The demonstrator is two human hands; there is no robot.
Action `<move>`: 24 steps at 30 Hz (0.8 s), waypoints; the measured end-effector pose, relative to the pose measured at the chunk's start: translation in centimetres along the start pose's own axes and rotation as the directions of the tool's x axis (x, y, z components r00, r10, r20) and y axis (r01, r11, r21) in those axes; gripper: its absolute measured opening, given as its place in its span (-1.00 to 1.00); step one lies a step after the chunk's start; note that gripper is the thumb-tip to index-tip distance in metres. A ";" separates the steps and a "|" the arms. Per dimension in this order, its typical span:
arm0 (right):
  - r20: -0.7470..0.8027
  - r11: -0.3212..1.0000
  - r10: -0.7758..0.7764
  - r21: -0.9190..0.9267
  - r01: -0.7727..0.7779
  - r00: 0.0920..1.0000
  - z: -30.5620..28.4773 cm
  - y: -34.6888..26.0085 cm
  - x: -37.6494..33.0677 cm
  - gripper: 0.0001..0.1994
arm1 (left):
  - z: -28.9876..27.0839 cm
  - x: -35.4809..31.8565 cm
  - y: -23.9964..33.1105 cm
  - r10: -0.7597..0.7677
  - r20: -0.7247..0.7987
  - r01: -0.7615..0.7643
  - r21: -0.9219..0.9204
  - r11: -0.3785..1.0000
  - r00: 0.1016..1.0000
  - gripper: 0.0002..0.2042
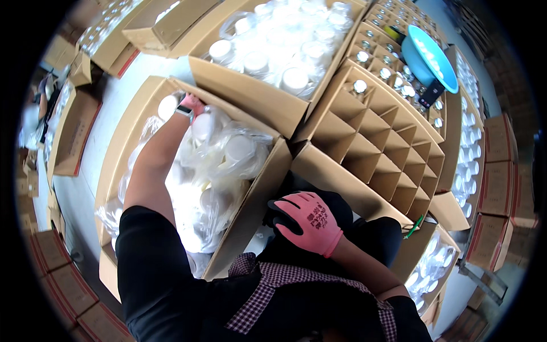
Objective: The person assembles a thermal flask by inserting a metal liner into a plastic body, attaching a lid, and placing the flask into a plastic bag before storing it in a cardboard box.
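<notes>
My left hand (192, 104), in a pink glove, reaches into the far end of an open carton (254, 198). It is beside white round-topped containers (202, 126) packed in clear plastic bags (250, 142). Its fingers are partly hidden there, so I cannot make out whether they grip anything. My right hand (310, 223), in a pink glove with black-coated fingers, rests over my dark-clothed leg. Thumb and fingers are apart and loosely bent, with nothing visible between them. Just beyond it stands a carton with cardboard dividers (370, 151); one silver-topped bottle (359, 86) sits in a far compartment.
Another open carton (250, 88) of bagged white containers stands ahead. A blue basin (411, 54) holding bright pieces and a dark phone-like device (431, 93) rest on bottle-filled cartons at the far right. Closed cartons (491, 194) are stacked along the right. A person (41, 108) is at the far left.
</notes>
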State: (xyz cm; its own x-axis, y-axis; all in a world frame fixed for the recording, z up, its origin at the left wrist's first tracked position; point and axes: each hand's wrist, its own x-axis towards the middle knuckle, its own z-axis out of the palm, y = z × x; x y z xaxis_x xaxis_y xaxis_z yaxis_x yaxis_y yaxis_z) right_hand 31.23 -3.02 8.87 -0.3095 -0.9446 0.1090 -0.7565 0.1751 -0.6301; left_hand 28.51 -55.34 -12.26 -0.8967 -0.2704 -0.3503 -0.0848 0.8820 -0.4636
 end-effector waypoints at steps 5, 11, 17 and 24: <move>-0.092 1.000 0.013 0.022 -0.011 0.996 0.2 0.5 -0.2 -0.61 | -2.4 -1.8 0.7 0.034 0.097 -0.022 -0.129 0.991 0.995 -0.62; -0.142 0.992 -0.104 0.054 0.113 0.984 -0.4 0.7 -1.3 -0.65 | -15.5 -11.8 -2.9 -0.332 -0.153 0.286 -0.263 0.921 0.931 -0.59; -0.201 0.988 -0.028 0.144 0.058 0.979 -0.4 1.2 -2.6 -0.66 | -36.5 -28.4 -5.4 -0.209 -0.542 0.179 -0.107 0.978 0.814 -0.63; -0.627 0.863 0.243 0.488 0.130 0.740 -4.3 1.8 -10.3 -0.23 | -46.4 -39.7 2.6 -0.212 -0.541 -0.319 -0.721 0.616 0.814 -0.55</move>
State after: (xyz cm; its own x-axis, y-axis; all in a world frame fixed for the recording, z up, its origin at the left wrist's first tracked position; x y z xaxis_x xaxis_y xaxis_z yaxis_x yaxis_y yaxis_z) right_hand 30.59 8.17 9.93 -0.7741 -0.4826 0.4098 -0.4122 -0.1071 -0.9048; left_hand 43.72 -24.38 38.15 -0.9469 -0.1978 0.2535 -0.0790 0.9073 0.4129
